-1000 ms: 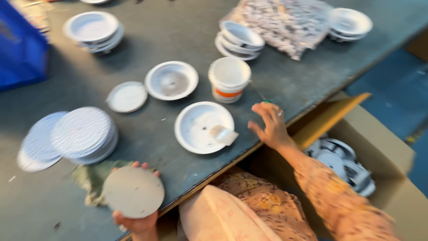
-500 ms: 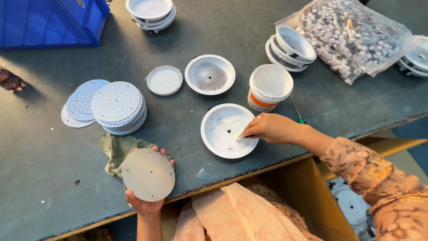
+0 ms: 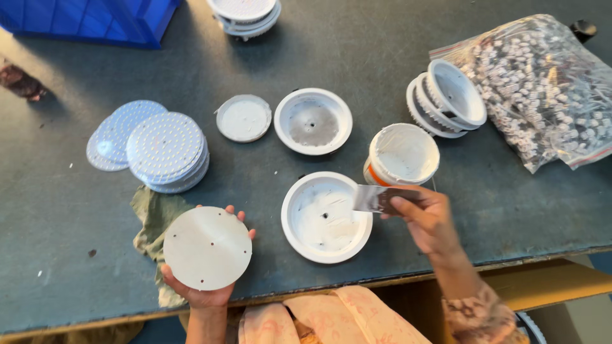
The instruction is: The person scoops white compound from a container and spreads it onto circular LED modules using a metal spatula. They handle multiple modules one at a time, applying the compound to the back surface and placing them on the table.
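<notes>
A worker's right hand (image 3: 426, 216) is pinching a small flat metal scraper (image 3: 377, 198) between thumb and fingers, its blade reaching over the rim of a white round housing (image 3: 327, 216) that is sitting near the front edge of the dark workbench (image 3: 357, 51). The left hand (image 3: 205, 290) is cupping a plain round metal disc (image 3: 207, 248) from beneath, fingers curling up around its edge, holding it face-up just left of that housing and above a crumpled green rag (image 3: 153, 220) lying on the bench.

Just behind the right hand, a white tub with an orange band (image 3: 401, 156) is standing open, smeared inside with pale paste. Further back, a second white housing (image 3: 313, 121) is resting with its bare metal centre showing, and a small white cap (image 3: 243, 118) is lying just left of it. To the left, a stack of dotted white round boards (image 3: 167, 151) is sitting partly over a few loose ones (image 3: 108, 137). To the right, several white housings (image 3: 446, 99) are leaning nested against a clear plastic bag of small parts (image 3: 548, 83). At the far edge, another pile of white housings (image 3: 245, 13) is sitting beside a blue crate (image 3: 89, 19). Below the bench edge, a cardboard box flap (image 3: 554, 286) is showing.
</notes>
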